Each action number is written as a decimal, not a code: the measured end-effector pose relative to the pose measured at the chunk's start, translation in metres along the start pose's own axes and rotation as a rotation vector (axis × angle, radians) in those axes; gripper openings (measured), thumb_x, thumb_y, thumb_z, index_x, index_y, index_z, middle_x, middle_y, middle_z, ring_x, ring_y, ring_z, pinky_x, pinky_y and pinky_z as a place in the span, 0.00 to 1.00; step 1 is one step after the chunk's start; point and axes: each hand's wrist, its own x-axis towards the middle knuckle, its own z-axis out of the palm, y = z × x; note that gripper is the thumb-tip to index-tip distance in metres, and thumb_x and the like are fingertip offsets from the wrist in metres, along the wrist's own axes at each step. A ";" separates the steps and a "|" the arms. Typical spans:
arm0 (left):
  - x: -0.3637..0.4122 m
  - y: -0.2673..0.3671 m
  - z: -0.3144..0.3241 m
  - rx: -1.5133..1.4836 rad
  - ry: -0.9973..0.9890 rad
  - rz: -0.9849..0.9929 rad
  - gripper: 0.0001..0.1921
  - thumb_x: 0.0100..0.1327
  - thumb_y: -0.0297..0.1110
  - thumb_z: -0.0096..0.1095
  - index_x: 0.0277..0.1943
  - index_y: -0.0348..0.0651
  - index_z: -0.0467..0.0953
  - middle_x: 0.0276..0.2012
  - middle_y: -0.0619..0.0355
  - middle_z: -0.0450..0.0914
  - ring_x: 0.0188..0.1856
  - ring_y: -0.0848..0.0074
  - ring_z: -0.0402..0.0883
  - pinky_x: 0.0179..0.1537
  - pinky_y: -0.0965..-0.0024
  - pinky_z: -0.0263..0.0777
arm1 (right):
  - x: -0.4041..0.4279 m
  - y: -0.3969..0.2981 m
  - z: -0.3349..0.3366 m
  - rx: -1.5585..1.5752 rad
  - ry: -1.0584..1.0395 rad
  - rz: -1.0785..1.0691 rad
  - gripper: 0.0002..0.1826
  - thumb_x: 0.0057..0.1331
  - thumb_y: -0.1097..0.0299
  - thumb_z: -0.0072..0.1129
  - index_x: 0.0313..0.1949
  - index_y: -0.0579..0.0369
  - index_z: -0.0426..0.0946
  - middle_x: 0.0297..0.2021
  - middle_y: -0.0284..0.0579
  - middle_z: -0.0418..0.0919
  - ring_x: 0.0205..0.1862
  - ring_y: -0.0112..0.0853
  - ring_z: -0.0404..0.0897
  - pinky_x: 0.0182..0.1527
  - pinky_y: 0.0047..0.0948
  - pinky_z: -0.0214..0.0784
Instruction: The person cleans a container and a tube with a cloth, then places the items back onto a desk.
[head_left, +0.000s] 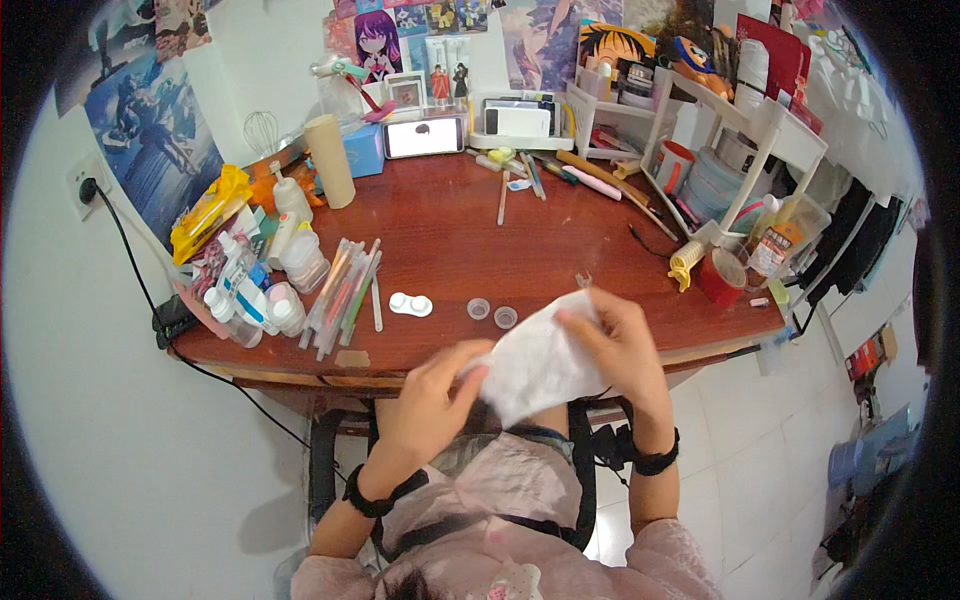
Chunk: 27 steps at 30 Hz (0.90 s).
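A white tissue or thin cloth (541, 361) is stretched between my two hands above the desk's front edge and my lap. My left hand (439, 397) pinches its left edge, slightly blurred. At the upper right, my right hand (622, 345) grips it with the thumb on top. Just beyond it on the desk lie two small clear round cups (478, 308), with a white contact lens case (410, 304) to their left. A small clear clip-like piece (583, 280) sits beyond my right hand; what it is I cannot tell.
Left on the brown desk (450, 225) are bundled pens (341, 296), a thin white stick (376, 304) and several bottles (244, 277). A lit phone (424, 138) leans at the back. A white shelf (720, 112), a red tape roll (723, 274) and a yellow clip (686, 264) stand right.
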 end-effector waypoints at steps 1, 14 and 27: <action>0.004 -0.003 0.000 0.001 -0.004 0.002 0.12 0.64 0.27 0.54 0.50 0.35 0.73 0.44 0.48 0.79 0.46 0.68 0.79 0.49 0.69 0.70 | 0.001 0.000 -0.004 0.012 0.126 -0.065 0.08 0.65 0.69 0.56 0.36 0.63 0.76 0.25 0.37 0.76 0.30 0.18 0.70 0.32 0.22 0.65; 0.032 -0.029 0.007 0.615 0.101 0.201 0.09 0.65 0.30 0.52 0.44 0.33 0.73 0.49 0.49 0.75 0.57 0.59 0.68 0.60 0.59 0.59 | 0.004 -0.013 -0.003 0.206 0.448 -0.192 0.06 0.69 0.72 0.48 0.44 0.57 0.67 0.33 0.33 0.73 0.31 0.17 0.72 0.25 0.19 0.70; -0.002 0.019 -0.019 0.173 0.166 0.309 0.17 0.58 0.22 0.62 0.50 0.38 0.71 0.47 0.50 0.75 0.37 0.68 0.77 0.41 0.69 0.72 | -0.021 -0.039 0.034 -0.259 -0.244 -0.430 0.23 0.53 0.80 0.52 0.52 0.59 0.69 0.46 0.54 0.74 0.49 0.51 0.74 0.51 0.43 0.69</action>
